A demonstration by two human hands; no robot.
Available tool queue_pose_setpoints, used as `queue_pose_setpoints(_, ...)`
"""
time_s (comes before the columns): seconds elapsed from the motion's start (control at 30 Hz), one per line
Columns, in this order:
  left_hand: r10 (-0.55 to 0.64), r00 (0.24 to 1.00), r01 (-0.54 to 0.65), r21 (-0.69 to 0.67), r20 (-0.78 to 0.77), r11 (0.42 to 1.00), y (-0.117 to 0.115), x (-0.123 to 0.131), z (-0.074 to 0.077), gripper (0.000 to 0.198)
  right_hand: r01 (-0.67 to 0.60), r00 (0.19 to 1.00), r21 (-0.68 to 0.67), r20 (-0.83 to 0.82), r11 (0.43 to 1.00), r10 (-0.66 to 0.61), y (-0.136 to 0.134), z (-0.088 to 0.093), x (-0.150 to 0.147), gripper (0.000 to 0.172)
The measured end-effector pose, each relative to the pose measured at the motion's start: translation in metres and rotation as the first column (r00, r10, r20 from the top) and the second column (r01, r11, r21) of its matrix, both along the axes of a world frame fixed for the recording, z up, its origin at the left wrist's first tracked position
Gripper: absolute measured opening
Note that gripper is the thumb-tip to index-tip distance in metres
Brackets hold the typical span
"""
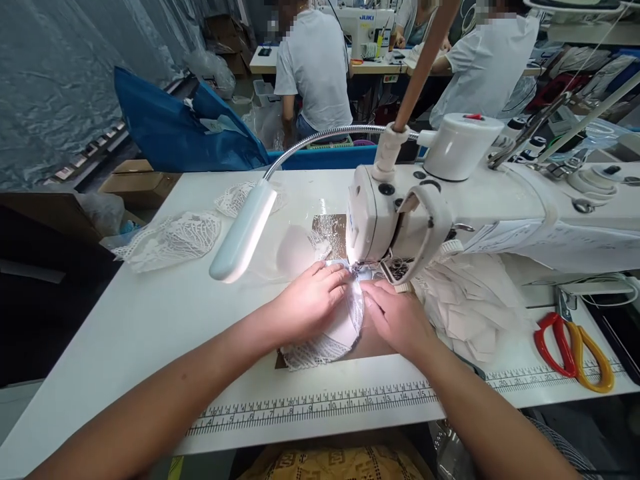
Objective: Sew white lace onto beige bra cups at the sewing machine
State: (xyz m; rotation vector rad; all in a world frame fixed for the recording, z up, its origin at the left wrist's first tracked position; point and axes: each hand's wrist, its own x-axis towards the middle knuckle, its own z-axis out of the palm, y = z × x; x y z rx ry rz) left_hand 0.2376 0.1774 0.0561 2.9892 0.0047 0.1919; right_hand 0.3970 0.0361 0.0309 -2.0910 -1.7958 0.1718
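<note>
A white lace-edged bra cup [345, 327] lies under the sewing machine's needle area [356, 268], its lace hem hanging toward the front of the table. My left hand [313, 303] rests on top of the cup, fingers stretched out flat toward the needle and thumb hidden. On the other side, my right hand [400, 317] has its thumb and forefinger closed at the cup's right edge, close to the presser foot. Just behind my left fingers lies another pale cup with lace [297, 252]. The white sewing machine head [373, 217] stands over the work.
More lace pieces [173, 239] lie at the left. A lamp [243, 232] on a bent neck hangs over the table. Right of the machine are a heap of pale fabric pieces [470, 307] and red-and-yellow-handled scissors [575, 350]. A ruler strip [320, 405] runs along the front edge. Co-workers sit behind.
</note>
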Motion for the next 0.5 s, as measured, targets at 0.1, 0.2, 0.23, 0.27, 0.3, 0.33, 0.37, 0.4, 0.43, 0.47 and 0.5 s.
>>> queue_pose_setpoints(0.1,-0.017,1.0,0.018,-0.045,0.013,0.999,-0.006,0.0,-0.002,0.027,0.009,1.0,0.046,-0.029,0.999,-0.008,-0.001,-0.003,0.002,0.036)
queue_pose_setpoints(0.2,-0.012,0.999,0.015,-0.081,0.032,0.997,-0.008,-0.001,-0.009,0.027,0.024,0.999,0.066,-0.049,0.998,-0.021,-0.001,-0.006,0.003,0.037)
queue_pose_setpoints(0.23,-0.015,0.999,0.019,-0.082,0.039,0.996,-0.007,-0.002,-0.01,0.025,0.026,0.999,0.075,-0.05,0.997,-0.023,-0.001,-0.006,0.003,0.037)
queue_pose_setpoints(0.27,-0.02,0.999,0.024,-0.083,0.048,0.996,-0.007,-0.002,-0.012,0.023,0.022,0.999,0.087,-0.048,0.996,-0.018,-0.001,-0.007,0.003,0.037)
queue_pose_setpoints(0.3,-0.023,0.998,0.028,-0.086,0.058,0.996,-0.006,-0.002,-0.012,0.021,0.015,0.999,0.101,-0.043,0.995,-0.01,-0.001,-0.007,0.002,0.037)
queue_pose_setpoints(0.33,-0.025,0.997,0.031,-0.091,0.07,0.995,-0.005,-0.003,-0.013,0.02,0.006,0.999,0.114,-0.032,0.993,-0.003,-0.001,-0.007,0.002,0.037)
queue_pose_setpoints(0.37,-0.026,0.996,0.033,-0.098,0.08,0.995,-0.004,-0.002,-0.013,0.019,-0.004,1.0,0.124,-0.014,0.992,0.006,-0.001,-0.008,0.002,0.037)
queue_pose_setpoints(0.4,-0.027,0.996,0.036,-0.105,0.087,0.994,-0.004,-0.002,-0.013,0.018,-0.014,1.0,0.123,0.012,0.992,0.012,-0.001,-0.007,0.001,0.036)
queue_pose_setpoints(0.43,-0.03,0.995,0.04,-0.111,0.091,0.993,-0.003,-0.002,-0.013,0.017,-0.022,0.999,0.113,0.044,0.993,0.018,-0.002,-0.007,0.0,0.036)
queue_pose_setpoints(0.47,-0.035,0.995,0.045,-0.116,0.093,0.992,-0.003,-0.002,-0.013,0.017,-0.028,0.997,0.097,0.079,0.995,0.021,-0.002,-0.007,-0.001,0.035)
queue_pose_setpoints(0.5,-0.039,0.995,0.05,-0.119,0.094,0.992,-0.003,-0.002,-0.012,0.017,-0.035,0.993,0.077,0.113,0.996,0.027,-0.002,-0.006,-0.001,0.035)
